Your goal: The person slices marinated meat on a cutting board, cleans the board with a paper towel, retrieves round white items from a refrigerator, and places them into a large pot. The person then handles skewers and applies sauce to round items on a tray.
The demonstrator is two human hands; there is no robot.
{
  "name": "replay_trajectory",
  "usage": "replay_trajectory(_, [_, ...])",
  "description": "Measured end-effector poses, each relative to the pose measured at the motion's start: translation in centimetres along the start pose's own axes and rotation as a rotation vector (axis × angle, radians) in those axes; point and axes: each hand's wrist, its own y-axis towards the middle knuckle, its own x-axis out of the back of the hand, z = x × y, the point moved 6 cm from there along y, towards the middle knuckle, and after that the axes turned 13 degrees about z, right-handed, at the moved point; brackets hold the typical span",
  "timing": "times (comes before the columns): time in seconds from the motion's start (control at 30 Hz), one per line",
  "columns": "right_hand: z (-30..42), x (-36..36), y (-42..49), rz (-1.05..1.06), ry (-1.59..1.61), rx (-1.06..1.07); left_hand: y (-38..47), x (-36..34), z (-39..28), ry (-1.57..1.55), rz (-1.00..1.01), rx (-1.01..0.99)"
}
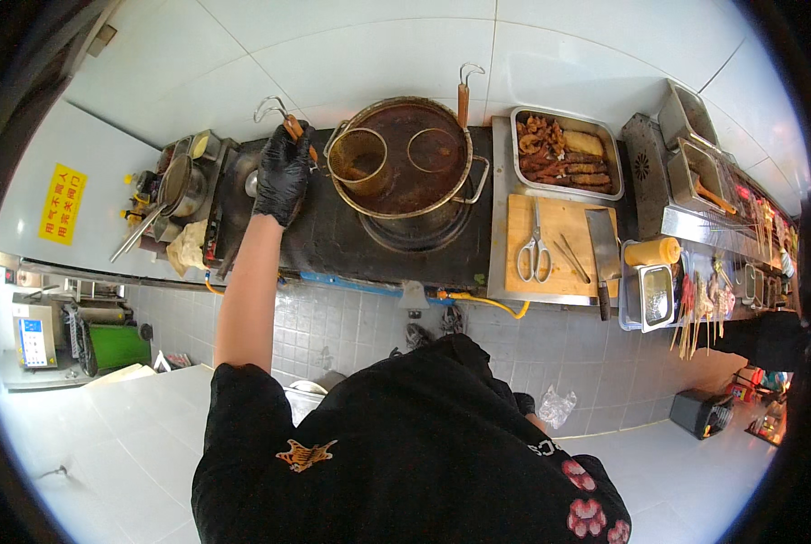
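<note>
My left hand (pixel 284 173), in a black glove, grips the wooden handle of a wire mesh strainer basket (pixel 356 156). The basket sits at the left side of a large metal pot (pixel 400 214) of dark red-brown broth, partly sunk in it. A second strainer (pixel 437 150) lies in the broth at the right, its wooden handle leaning up against the pot's rim. Down by my side hangs my right hand (pixel 524 402), also black-gloved and mostly hidden by my body; its fingers cannot be made out.
Right of the pot, a steel tray (pixel 616 182) holds browned food above a wooden cutting board (pixel 521 207) with scissors (pixel 535 255), tweezers (pixel 574 258) and a cleaver (pixel 604 248). Skewers (pixel 701 306) lie farther right. A saucepan (pixel 191 187) stands left. A yellow hose (pixel 494 304) hangs at the stove's front.
</note>
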Motion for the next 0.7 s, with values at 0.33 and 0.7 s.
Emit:
replay_trajectory(0.33, [-7.4, -5.0, 3.4, 0.114, 1.209, -0.324, -3.0, 1.9, -7.1, 0.516, -0.026, -0.374])
replay_trajectory(0.7, [-2.8, -1.1, 8.9, 0.087, 1.331, -0.204, -3.4, 1.8, -4.0, 0.293, -0.022, -0.326])
